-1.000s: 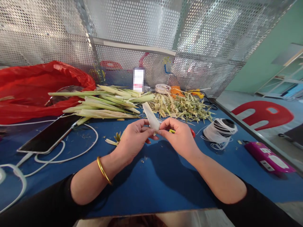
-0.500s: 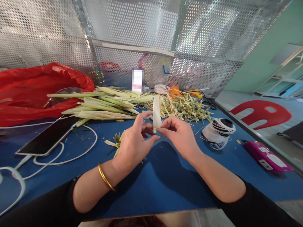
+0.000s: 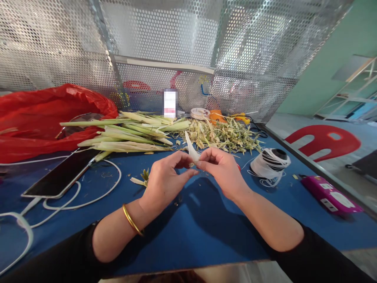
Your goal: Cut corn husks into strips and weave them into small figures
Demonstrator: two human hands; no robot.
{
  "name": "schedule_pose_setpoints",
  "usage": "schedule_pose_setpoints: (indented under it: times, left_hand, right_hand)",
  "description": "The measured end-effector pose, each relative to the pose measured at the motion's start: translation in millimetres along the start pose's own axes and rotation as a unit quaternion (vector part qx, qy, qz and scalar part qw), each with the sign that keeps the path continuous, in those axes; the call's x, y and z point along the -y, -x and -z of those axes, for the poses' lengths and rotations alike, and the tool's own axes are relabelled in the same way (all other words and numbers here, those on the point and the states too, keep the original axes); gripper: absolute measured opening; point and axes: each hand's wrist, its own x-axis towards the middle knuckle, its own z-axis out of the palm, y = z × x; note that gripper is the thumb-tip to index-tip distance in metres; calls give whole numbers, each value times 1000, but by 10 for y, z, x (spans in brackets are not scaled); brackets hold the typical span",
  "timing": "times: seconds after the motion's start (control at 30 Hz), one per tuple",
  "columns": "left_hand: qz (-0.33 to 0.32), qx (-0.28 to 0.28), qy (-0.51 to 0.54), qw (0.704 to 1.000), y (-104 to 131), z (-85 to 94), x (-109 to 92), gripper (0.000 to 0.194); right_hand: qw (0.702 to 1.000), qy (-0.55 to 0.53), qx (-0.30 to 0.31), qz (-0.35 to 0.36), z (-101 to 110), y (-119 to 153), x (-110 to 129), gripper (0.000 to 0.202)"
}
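A pale strip of corn husk (image 3: pixel 191 146) stands up between my hands above the blue table, its tip tapering upward. My right hand (image 3: pixel 222 171) pinches its lower end between thumb and fingers. Curled around the same end from the other side, my left hand (image 3: pixel 165 177) touches it with its fingertips; the exact grip there is partly hidden. Beside my left hand lies a small bundle of husk pieces (image 3: pixel 143 179), partly covered by the hand. Further back is a pile of long husks (image 3: pixel 132 135), and to its right a heap of shredded husk bits (image 3: pixel 226 133).
On the right stand a cone of white thread (image 3: pixel 260 163) and a purple packet (image 3: pixel 326 192). A black-screened phone (image 3: pixel 61 175) with a white cable lies left, by a red plastic bag (image 3: pixel 59 102). Behind are a tape roll (image 3: pixel 200 113) and a perforated metal screen (image 3: pixel 165 39).
The husk strip has turned from broad and upright to narrow and leaning left. My left fingertips have come in closer to its lower end. The right hand keeps its pinch.
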Motion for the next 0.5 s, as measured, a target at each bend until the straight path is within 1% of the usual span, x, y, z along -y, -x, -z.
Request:
schedule_pose_setpoints:
  times: [0.07,0.17,0.27,0.37,0.5]
  left_hand:
    - [-3,-1,-4,1000,-1,2,-4,13]
    - [14,-9,16,1000,-1,-4,-6,9]
    - [38,-10,55,998,-9,-13,10,12]
    - [66,6,101,993,-25,-22,43,16]
    - [119,10,194,974,-42,-42,73,23]
  right_hand:
    - [1000,-9,1,-5,-2,1,11,19]
    - [1000,-6,2,-5,-1,6,29,18]
    - [1000,5,2,11,5,8,27,16]
    - [999,16,-1,28,9,3,7,12]
    - [999,24,0,41,6,2,-8,12]
